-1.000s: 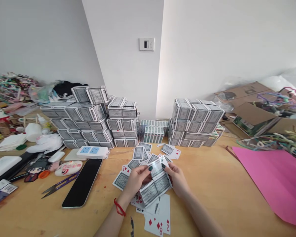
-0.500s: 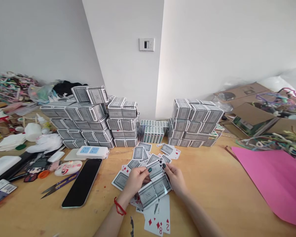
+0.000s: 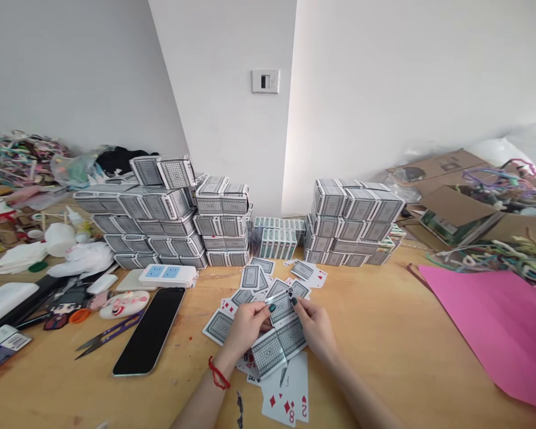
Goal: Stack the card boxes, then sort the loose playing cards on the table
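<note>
Between both hands is a piece made of joined playing cards [image 3: 277, 342], its patterned grey-green backs facing up. My left hand [image 3: 246, 328] pinches its upper left part, the dark-nailed thumb on top. At the upper right edge, my right hand [image 3: 313, 325] grips the piece near a black-suited card whose corner shows. How the cards join is partly hidden by my fingers. Below the piece lie loose face-up cards [image 3: 279, 405], an eight of diamonds and a two among them. More scattered cards [image 3: 252, 277] spread behind my hands, some face down.
Stacked card blocks [image 3: 161, 226] stand at the back left, another stack [image 3: 355, 220] at the back right. Green-white card boxes [image 3: 278, 241] sit between. A phone [image 3: 149, 330], purple snips [image 3: 109, 333] and a power strip [image 3: 170, 275] lie left; pink paper [image 3: 486, 328] lies right.
My right hand has shifted slightly left along the edge of the card piece, and less of the black-suited card shows. My left hand keeps its grip.
</note>
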